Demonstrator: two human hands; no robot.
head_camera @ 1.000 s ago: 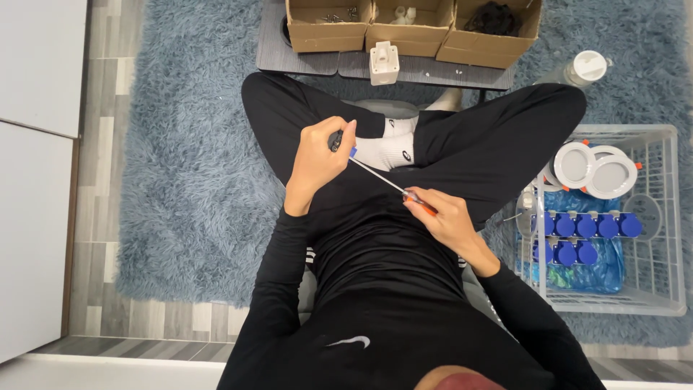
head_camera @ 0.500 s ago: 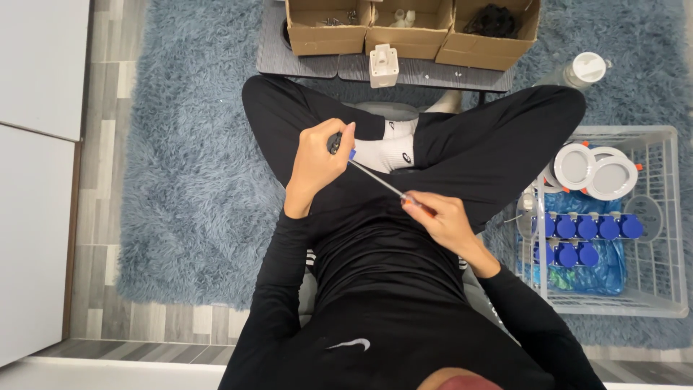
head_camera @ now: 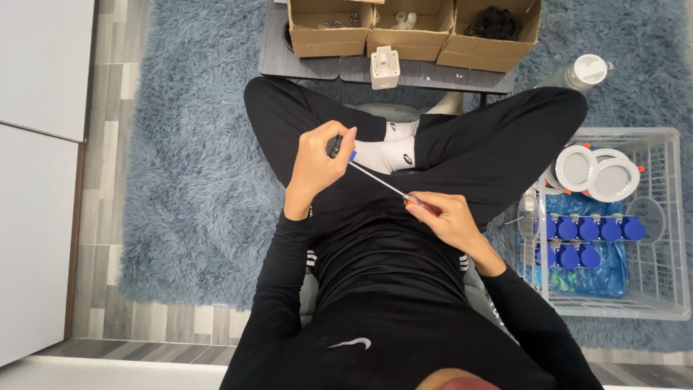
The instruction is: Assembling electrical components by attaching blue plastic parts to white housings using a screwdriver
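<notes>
We take the blue shag rug (head_camera: 195,188) as our landmark and work from largest item to smallest.

The person sits cross-legged at the centre of the rug, dressed in black with white socks. On the rug's right side, beside the person's knee, stands a white wire basket (head_camera: 668,238). We see round white lamp fittings (head_camera: 593,170) in the part of the basket nearer the rug's far edge and two rows of blue-capped parts (head_camera: 588,242) on a blue bag in its middle. At the far edge of the rug lies a dark board carrying three open cardboard boxes (head_camera: 415,29), with a small white block (head_camera: 385,67) just in front of the middle box. A white-capped bottle (head_camera: 581,72) lies on the rug to the right of the boxes.

Over the rug's centre, above the lap, the left hand (head_camera: 317,162) is closed in a fist around a small dark part with a blue end (head_camera: 339,148); most of that part is hidden, so we can only say it appears to be a small fitting. The right hand (head_camera: 444,220) is curled closed on the orange handle of a screwdriver (head_camera: 390,189). The screwdriver's thin shaft runs diagonally from the right hand up to the left, its tip meeting the dark part.
</notes>
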